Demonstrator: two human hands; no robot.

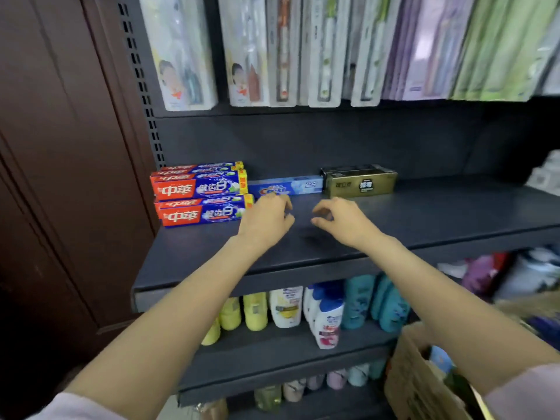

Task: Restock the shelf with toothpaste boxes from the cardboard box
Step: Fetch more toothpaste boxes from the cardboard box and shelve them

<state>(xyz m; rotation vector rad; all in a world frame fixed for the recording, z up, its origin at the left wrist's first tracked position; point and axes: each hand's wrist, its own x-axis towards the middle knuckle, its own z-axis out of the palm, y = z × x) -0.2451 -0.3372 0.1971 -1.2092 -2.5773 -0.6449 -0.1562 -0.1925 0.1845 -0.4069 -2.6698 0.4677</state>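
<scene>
Toothpaste boxes [200, 194], red-and-blue, lie stacked on the shelf [424, 213]; both hands' fingers [281, 204] loosely curled, holding nothing.

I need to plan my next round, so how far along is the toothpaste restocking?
Early on. Done: red and blue toothpaste boxes stacked at the shelf's left end, one light blue box and a gold box beside them. In hand: nothing; the left hand and right hand hover empty over the shelf. Left: most of the shelf is bare, and the cardboard box still holds stock.
</scene>
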